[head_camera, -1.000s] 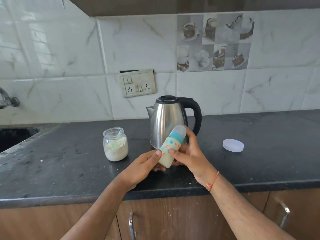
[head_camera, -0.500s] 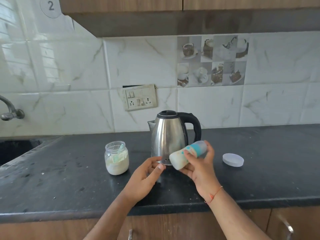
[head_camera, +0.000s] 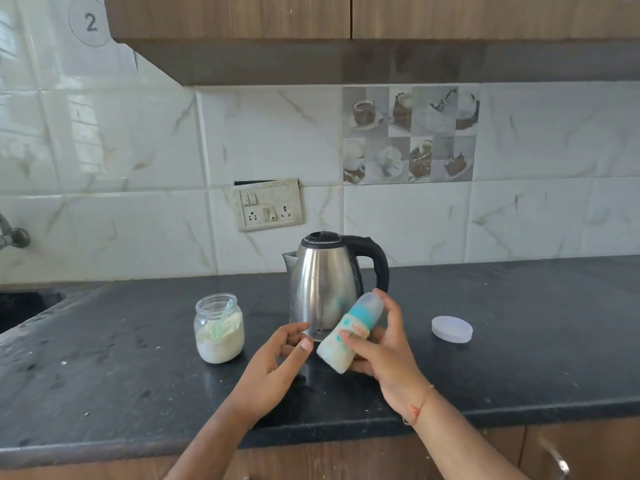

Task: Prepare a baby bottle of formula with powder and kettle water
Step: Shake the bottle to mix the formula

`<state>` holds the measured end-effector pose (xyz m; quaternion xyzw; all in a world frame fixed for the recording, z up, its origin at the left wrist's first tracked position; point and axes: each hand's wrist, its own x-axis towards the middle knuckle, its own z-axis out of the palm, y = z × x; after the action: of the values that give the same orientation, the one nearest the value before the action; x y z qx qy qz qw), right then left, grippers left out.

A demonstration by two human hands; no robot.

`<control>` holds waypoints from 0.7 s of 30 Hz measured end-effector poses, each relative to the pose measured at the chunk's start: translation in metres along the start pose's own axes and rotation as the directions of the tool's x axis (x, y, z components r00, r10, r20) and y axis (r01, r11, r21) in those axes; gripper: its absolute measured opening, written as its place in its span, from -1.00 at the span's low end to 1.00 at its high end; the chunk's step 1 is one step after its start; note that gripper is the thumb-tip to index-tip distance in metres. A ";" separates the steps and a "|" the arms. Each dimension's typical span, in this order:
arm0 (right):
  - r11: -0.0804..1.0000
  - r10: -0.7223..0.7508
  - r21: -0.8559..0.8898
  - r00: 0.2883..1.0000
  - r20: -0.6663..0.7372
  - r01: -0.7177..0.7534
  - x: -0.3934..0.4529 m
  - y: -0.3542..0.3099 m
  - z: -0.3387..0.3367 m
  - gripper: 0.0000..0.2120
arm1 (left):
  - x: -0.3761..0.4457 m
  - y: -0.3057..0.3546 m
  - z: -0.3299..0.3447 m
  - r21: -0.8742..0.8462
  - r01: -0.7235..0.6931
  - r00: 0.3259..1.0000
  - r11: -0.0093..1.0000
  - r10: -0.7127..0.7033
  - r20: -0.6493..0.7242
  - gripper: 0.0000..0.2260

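Note:
My right hand (head_camera: 384, 344) grips a capped baby bottle (head_camera: 348, 332) with a teal collar and milky liquid inside, tilted with its cap up and to the right, above the counter in front of the steel kettle (head_camera: 325, 285). My left hand (head_camera: 277, 365) hovers just left of the bottle's base, fingers relaxed, holding nothing. A glass jar (head_camera: 219, 329) of white powder, with a pale scoop inside and no lid on it, stands left of the kettle.
A white round lid (head_camera: 452, 328) lies on the dark stone counter (head_camera: 104, 375) to the right. A sink (head_camera: 24, 306) and tap sit at far left. A switch and socket plate (head_camera: 266, 205) is on the tiled wall; wooden cabinets hang overhead.
My left hand has let go of the bottle. My right hand swung the bottle over sideways and back to a tilt. The camera view has lifted.

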<state>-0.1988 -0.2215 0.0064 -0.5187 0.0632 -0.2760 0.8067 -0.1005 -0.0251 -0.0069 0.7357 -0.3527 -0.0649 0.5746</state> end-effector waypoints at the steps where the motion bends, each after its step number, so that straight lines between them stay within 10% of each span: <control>1: 0.997 -0.047 0.063 0.994 -0.097 0.054 0.002 0.000 0.001 -0.24 | 0.001 0.000 0.000 -0.002 -0.004 1.000 1.000 0.004 -0.002 -0.37; 4: 0.906 -0.075 0.356 0.915 -0.396 0.228 0.011 -0.002 -0.008 -0.23 | 0.000 0.000 0.001 -0.010 -0.005 1.000 1.000 0.005 -0.003 -0.36; 8: 0.999 0.027 0.019 1.000 -0.002 -0.027 0.001 0.000 0.001 -0.33 | 0.000 0.000 0.000 0.004 0.001 1.000 1.000 -0.002 0.003 -0.36; 12: 0.897 -0.085 0.371 0.916 -0.393 0.242 0.015 0.001 -0.011 -0.27 | 0.000 -0.001 0.001 0.014 0.012 1.000 1.000 -0.012 -0.001 -0.41; 16: 0.997 0.073 -0.048 0.992 0.107 -0.068 -0.001 -0.001 -0.003 -0.29 | 0.001 -0.001 0.001 0.036 0.020 1.000 0.999 -0.021 0.012 -0.48; 21: 0.914 -0.078 0.342 0.923 -0.376 0.217 0.016 0.000 -0.010 -0.29 | 0.000 -0.001 0.001 0.031 0.014 1.000 0.999 -0.014 -0.002 -0.46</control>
<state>-0.1895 -0.2373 0.0049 -0.2989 0.1136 -0.4330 0.8428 -0.1005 -0.0254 -0.0085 0.7469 -0.3483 -0.0628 0.5629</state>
